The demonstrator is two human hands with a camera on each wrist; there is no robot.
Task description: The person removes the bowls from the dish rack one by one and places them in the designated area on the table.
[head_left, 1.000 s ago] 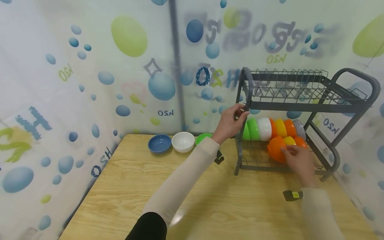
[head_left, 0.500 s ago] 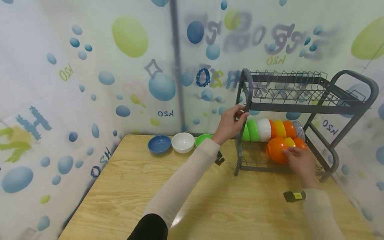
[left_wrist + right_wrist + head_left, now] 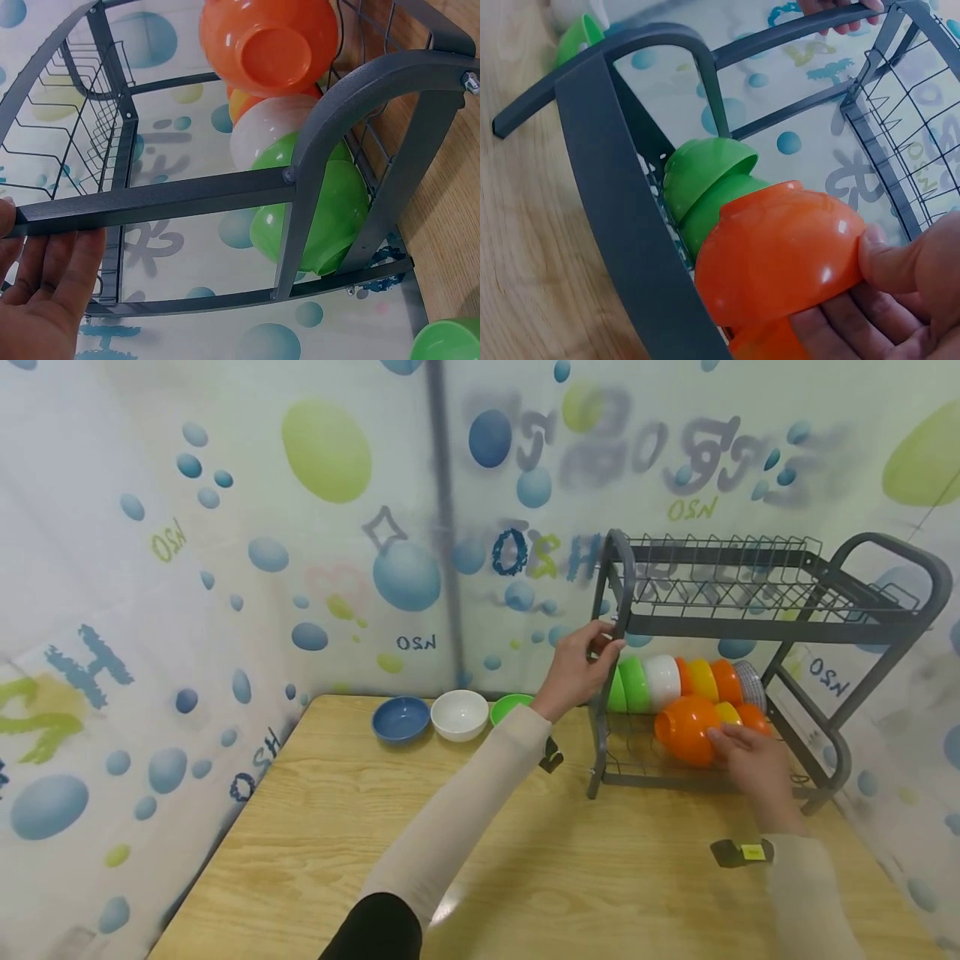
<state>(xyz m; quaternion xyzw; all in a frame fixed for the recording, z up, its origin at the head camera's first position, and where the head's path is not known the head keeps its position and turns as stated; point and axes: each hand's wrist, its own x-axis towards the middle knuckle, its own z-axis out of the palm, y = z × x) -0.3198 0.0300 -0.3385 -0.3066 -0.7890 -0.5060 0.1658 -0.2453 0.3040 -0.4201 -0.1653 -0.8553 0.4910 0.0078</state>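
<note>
My left hand [image 3: 577, 668] grips the left upright of a dark grey two-tier dish rack [image 3: 765, 627]; the left wrist view shows its fingers curled around the bar. On the lower tier, my right hand [image 3: 753, 768] pinches the rim of an orange bowl [image 3: 780, 255], thumb outside and fingers at the open side. This bowl lies tipped on its side, base facing left. Behind it, a row of bowls on edge includes green bowls [image 3: 630, 685], a white bowl [image 3: 662, 683] and a yellow bowl [image 3: 701, 679]. Another orange bowl [image 3: 769, 341] shows below the held one.
A blue bowl [image 3: 401, 720], a white bowl [image 3: 459, 716] and a partly hidden green bowl [image 3: 510, 706] stand along the wooden table's [image 3: 337, 827] back edge. The rack's upper tier [image 3: 720, 581] is wire. Patterned sheets [image 3: 360, 635] enclose the table.
The orange bowl has shifted slightly left on the lower tier, and my right hand has moved a little with it. My left hand stays on the upright.
</note>
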